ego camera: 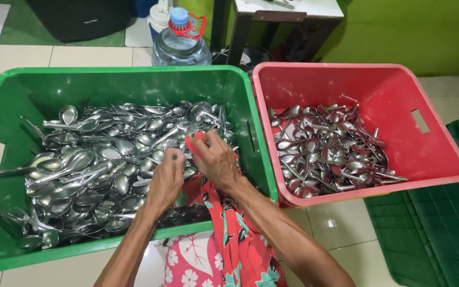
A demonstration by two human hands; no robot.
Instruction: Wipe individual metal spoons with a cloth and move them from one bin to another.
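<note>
The green bin (6,95) holds a deep heap of spoons (96,170), handles pointing every way; the red bin (431,154) on its right holds a thinner pile of spoons (325,149). Both hands meet over the green bin's right half, near the wall shared by the 2 bins. The right hand (218,159) is clenched around a red cloth (193,142). The left hand (167,178), just beside it, seems to pinch 1 spoon, though its fingers hide the grip.
</note>
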